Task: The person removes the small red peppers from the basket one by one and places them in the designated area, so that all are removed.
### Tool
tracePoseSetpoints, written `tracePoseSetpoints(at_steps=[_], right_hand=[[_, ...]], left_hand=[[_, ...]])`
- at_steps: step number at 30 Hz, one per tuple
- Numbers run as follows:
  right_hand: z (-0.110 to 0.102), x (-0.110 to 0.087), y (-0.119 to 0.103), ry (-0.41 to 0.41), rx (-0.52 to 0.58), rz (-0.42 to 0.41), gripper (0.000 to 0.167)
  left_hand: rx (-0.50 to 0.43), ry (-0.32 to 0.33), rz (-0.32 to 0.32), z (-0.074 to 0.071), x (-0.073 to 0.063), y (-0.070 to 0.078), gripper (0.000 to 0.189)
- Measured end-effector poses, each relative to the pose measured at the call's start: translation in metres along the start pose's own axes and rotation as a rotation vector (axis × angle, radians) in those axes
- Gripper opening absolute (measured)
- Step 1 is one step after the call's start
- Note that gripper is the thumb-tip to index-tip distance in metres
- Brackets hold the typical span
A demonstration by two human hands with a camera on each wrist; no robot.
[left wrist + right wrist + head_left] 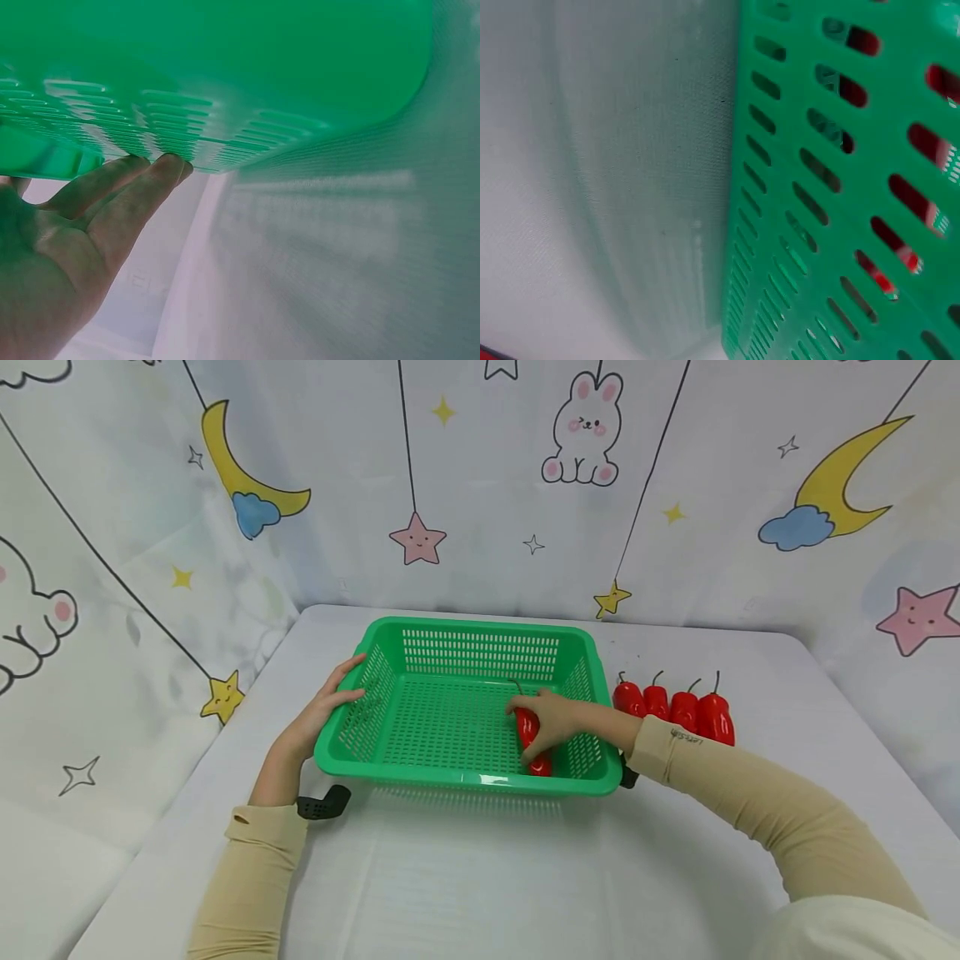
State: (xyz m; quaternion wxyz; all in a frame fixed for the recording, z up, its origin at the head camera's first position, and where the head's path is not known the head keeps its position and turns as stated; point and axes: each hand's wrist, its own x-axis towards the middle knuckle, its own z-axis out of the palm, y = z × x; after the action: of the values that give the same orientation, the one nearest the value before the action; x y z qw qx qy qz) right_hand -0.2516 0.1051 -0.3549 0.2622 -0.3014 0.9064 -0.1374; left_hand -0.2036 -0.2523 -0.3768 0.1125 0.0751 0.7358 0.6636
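Observation:
A green plastic basket [465, 779] with slotted walls stands on the white table. My left hand [322, 710] holds its left rim; in the left wrist view, straight fingers [139, 191] lie against the slotted outer wall. Inside the basket, toward the right, my right hand [553, 720] grips a glossy red pepper [528, 727] with a thin dark stem, thumb and fingers on either side of it. Red shows through the basket's slots [810, 199] in the right wrist view, where the right hand itself is hidden.
Several more red peppers [716, 718] stand in a row right of the basket, partly behind the right forearm. Black wrist devices [324, 803] sit at both wrists. A cartoon-printed cloth [495, 485] hangs behind the white table [465, 885].

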Motion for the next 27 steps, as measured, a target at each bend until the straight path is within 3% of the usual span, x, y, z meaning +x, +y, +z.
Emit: tracePoseSetpoints(at_steps=[13,27], right_hand=[[-0.015,-0.012,0.002,0.155,0.143,-0.167,0.072],[-0.035,-0.032,0.006,0.163,0.247,-0.259,0.075]], left_hand=[[0.001,-0.003,0.006,0.000,-0.001,0.000,0.059],[0.020,-0.004,0.026,0.000,-0.002,-0.001,0.059]])
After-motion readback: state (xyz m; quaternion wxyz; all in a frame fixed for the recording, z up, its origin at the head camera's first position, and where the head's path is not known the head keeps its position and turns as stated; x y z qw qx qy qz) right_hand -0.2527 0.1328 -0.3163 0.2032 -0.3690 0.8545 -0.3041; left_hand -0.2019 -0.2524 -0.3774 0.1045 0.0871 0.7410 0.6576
